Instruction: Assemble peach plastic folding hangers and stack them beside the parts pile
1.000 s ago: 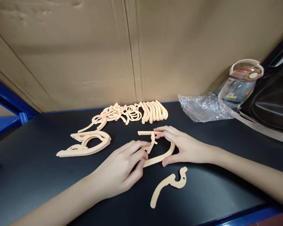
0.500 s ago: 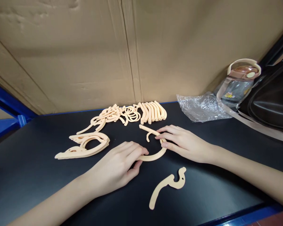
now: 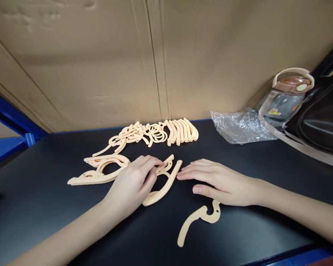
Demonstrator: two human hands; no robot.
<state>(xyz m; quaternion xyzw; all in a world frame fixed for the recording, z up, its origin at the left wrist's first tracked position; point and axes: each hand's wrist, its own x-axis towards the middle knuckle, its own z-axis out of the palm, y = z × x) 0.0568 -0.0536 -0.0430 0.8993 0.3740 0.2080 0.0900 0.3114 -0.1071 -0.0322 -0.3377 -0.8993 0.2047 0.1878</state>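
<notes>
My left hand (image 3: 135,179) is closed on a cream plastic folding hanger (image 3: 163,191), which lies turned with its two arm ends pointing away from me. The fingers cover its left side. My right hand (image 3: 223,183) is open, fingers stretched out, its fingertips beside the hanger's right arm; whether they touch it I cannot tell. Just below the right hand lies a loose cream hanger piece (image 3: 192,220) with a curved arm and a hooked end, partly hidden by that hand. Several folded hangers (image 3: 91,180) are stacked left of my left hand.
At the back of the black tabletop (image 3: 122,236) lie a tangled pile of hanger pieces (image 3: 131,133), several hook pieces (image 3: 158,136) and a row of curved arms (image 3: 183,132). Farther right are a clear plastic bag (image 3: 238,127), a strapped bottle (image 3: 287,101) and a black bag (image 3: 322,118). Cardboard (image 3: 100,66) stands behind.
The hanger has turned and shifted left and nearer, with my left hand now over its left side. My right hand has let go of it and moved slightly right and nearer.
</notes>
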